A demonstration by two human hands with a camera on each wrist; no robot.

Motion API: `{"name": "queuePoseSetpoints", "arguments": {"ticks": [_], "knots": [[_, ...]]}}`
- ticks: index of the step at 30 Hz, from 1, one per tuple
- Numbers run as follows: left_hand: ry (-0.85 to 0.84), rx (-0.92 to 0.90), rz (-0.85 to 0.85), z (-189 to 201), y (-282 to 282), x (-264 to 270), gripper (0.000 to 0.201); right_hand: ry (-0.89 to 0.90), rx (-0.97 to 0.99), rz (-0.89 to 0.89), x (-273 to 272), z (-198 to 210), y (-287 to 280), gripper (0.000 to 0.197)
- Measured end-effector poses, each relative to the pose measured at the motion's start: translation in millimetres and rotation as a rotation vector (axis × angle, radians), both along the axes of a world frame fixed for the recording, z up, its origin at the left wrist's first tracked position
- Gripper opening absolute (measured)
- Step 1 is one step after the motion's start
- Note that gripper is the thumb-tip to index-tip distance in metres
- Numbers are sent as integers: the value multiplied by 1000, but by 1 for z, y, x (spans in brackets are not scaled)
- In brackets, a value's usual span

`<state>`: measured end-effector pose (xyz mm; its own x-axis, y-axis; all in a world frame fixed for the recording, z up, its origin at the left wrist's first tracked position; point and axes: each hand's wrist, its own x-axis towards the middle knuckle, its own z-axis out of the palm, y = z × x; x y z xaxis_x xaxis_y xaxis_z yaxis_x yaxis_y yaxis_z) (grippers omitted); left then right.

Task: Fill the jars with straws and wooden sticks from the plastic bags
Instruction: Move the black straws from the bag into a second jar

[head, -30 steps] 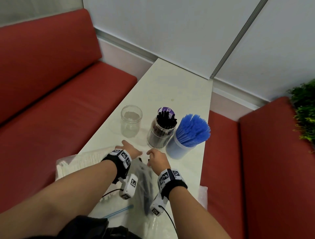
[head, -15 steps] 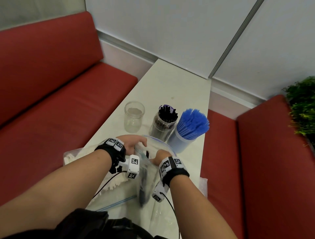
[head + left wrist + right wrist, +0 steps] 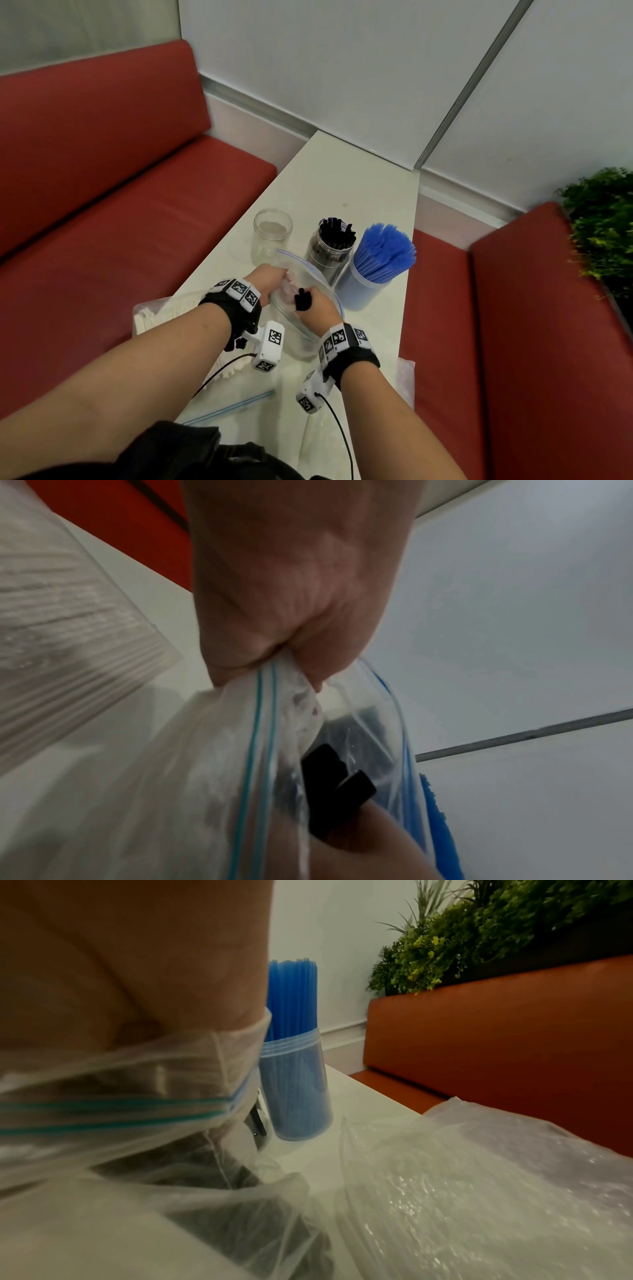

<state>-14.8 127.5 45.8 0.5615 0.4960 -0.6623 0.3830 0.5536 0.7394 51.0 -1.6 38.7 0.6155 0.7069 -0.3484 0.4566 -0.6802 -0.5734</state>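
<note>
On the white table (image 3: 346, 171) my left hand (image 3: 270, 281) pinches the rim of a clear zip bag (image 3: 308, 329) and holds its mouth open; the pinch (image 3: 274, 656) shows close up in the left wrist view. My right hand (image 3: 317, 306) is inside the bag, curled round a few black straws (image 3: 303, 298) (image 3: 337, 777). Just beyond stand an empty glass jar (image 3: 272, 236), a jar of black straws (image 3: 330, 246) and a container of blue straws (image 3: 376, 270) (image 3: 294, 1091).
A bag of pale wooden sticks (image 3: 161, 311) (image 3: 51, 642) lies left of my hands. Another crinkled clear bag (image 3: 406, 373) (image 3: 479, 1191) lies at the table's right edge. Red benches (image 3: 120, 205) flank the table and a plant (image 3: 603, 233) stands at the right.
Both hands lifted the zip bag's mouth off the table. The left hand pulled the rim open, and the right hand went inside and closed round black straws.
</note>
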Motion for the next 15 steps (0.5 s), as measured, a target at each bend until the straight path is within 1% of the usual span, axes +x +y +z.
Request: {"name": "queuePoseSetpoints", "arguments": {"ticks": [2,6,7,8,9,10,11,12,13,15], "knots": [[-7,-55,36,3,-4,-2,22,22,-4,15,1,-1,-4,24],[-36,-177,146,-2,-9,-1,15,104,90,-97,0,-3,-13,14],[-2,-119,125,0,-8,-2,18,112,115,-106,0,-4,-14,16],[55,-80,106,4,-4,-3,29,130,145,-105,-1,-3,-14,20],[139,33,25,15,-7,-5,42,158,183,-101,-1,-3,-14,21],[285,422,-169,19,-15,-10,50,191,213,-97,-3,-1,-14,23],[392,640,-298,22,-16,-12,51,221,241,-96,-3,0,-13,23],[472,722,-343,25,-14,-12,46,252,256,-99,-2,3,-13,18],[497,759,-341,26,-8,-10,41,290,281,-101,-1,4,-12,9],[532,781,-333,25,-2,-9,36,357,316,-98,3,8,-11,7]]}}
